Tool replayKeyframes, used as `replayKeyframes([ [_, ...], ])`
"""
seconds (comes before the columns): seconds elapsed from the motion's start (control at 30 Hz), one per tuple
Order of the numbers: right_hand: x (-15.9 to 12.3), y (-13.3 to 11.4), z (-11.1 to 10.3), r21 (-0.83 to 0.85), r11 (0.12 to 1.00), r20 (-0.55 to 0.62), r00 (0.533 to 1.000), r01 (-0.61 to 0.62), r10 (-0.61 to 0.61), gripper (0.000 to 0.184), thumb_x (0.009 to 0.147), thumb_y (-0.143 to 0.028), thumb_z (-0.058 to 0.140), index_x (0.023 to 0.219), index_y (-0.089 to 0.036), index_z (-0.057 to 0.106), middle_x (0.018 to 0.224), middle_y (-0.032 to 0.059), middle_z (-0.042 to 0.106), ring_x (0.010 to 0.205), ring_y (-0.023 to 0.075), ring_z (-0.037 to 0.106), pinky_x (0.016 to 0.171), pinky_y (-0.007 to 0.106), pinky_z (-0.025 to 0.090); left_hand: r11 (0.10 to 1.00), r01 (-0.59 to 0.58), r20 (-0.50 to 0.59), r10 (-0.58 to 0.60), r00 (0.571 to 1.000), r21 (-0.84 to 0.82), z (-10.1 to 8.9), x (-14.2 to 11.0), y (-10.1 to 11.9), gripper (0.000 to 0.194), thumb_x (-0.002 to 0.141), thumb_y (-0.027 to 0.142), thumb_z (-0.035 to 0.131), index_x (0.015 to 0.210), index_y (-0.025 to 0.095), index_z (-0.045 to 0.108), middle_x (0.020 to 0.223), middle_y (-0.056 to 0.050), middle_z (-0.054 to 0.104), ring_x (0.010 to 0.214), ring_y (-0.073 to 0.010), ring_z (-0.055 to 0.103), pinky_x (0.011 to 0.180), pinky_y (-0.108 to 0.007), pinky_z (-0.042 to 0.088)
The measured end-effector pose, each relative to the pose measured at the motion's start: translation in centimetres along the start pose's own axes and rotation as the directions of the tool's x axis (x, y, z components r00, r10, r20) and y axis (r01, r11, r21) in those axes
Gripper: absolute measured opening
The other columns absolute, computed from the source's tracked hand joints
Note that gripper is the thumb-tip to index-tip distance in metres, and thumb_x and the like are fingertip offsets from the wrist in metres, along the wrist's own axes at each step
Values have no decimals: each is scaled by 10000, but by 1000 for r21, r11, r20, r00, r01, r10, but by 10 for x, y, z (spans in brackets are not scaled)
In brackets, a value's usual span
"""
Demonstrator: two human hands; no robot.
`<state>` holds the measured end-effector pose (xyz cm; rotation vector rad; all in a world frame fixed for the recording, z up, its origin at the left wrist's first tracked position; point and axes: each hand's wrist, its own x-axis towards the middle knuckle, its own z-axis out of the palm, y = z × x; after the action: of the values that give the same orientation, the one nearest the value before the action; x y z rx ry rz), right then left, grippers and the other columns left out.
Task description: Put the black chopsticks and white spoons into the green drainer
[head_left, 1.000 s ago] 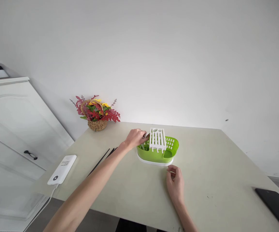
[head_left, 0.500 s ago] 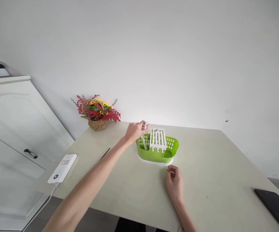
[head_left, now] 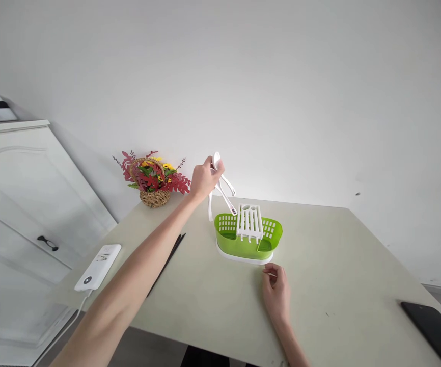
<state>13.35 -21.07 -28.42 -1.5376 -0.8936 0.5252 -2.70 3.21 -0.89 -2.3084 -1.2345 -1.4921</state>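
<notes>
Several white spoons (head_left: 226, 198) hang from my left hand (head_left: 204, 179), which is closed around them near their bowl ends. Their handles fan downward above the left end of a green utensil caddy (head_left: 245, 248). The caddy has a white base tray and perforated sides. A white slotted rack (head_left: 250, 221) with small hooks sits across its middle. In front of the caddy's right end, my right hand (head_left: 276, 290) rests on the table with fingers curled in; I see nothing in it.
Black chopsticks (head_left: 169, 259) lie beside my left forearm. A wicker basket of artificial flowers (head_left: 155, 198) stands by the wall. A white power bank (head_left: 98, 267) with a cable lies at the left edge, a black phone (head_left: 432, 326) at the right. A white cabinet (head_left: 22, 204) adjoins the left side.
My left hand has risen out of the caddy's left compartment, lifting the white spoons clear of it. More of the chopsticks shows now. My right hand has stayed in place.
</notes>
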Motion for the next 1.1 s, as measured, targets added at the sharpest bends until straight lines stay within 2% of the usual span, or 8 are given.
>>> replayKeyframes([
  [0.13,0,0,-1,-5,1000,5,1000,0,0,188,841,-333,557,991,-236,613,1026,72,694,903,234,657,774,356,508,984,179,-16,-179,984,-24,-18,0,-32,264,980,409,566,857,184,628,724,-56,731,600,-160,672,565,-225,455],
  [0.2,0,1,-1,-5,1000,14,1000,2,-2,195,833,-327,559,996,-233,612,1028,74,693,912,238,658,780,360,509,957,290,54,-291,955,15,-31,-4,-53,262,987,407,534,906,176,629,751,-69,744,574,-164,681,540,-224,469],
  [0.33,0,3,-2,-13,1000,28,1000,2,-1,202,823,-313,560,1001,-233,613,1021,73,691,938,243,658,802,366,506,870,452,315,-493,811,197,-60,-21,-95,279,994,388,476,888,169,613,678,-77,726,471,-178,658,483,-242,465],
  [0.47,-1,5,-4,-29,1000,40,999,-7,8,215,820,-309,566,1014,-234,621,1014,67,698,914,238,657,799,363,498,852,448,508,-522,685,271,-73,-54,-120,323,957,410,528,727,191,586,530,-50,660,420,-188,640,450,-239,439],
  [0.67,-2,8,-5,-67,998,40,999,-14,17,221,824,-332,564,1016,-237,618,1010,61,699,922,240,656,815,366,482,868,398,745,-471,472,297,-54,-116,-121,359,930,445,538,662,207,558,493,-33,638,407,-188,631,434,-237,421],
  [0.77,-3,8,-6,-76,997,43,999,-11,14,231,817,-338,565,1016,-234,620,1009,65,699,926,245,656,812,366,481,878,375,805,-442,396,297,-41,-141,-117,364,916,455,548,649,209,558,496,-29,633,385,-180,612,441,-243,428],
  [0.87,-4,7,-5,-85,996,39,999,-14,17,237,818,-340,563,1021,-232,622,1006,63,699,916,245,655,809,366,480,887,355,831,-423,362,296,-32,-159,-115,367,914,468,538,657,207,562,531,-37,642,379,-180,605,439,-252,433],
  [1.1,-4,8,-6,-112,993,36,999,-24,28,236,821,-347,553,1019,-237,620,1005,53,699,913,241,657,813,365,475,899,322,858,-399,322,297,-25,-181,-112,371,947,475,456,763,194,614,649,-80,708,376,-187,605,430,-270,434],
])
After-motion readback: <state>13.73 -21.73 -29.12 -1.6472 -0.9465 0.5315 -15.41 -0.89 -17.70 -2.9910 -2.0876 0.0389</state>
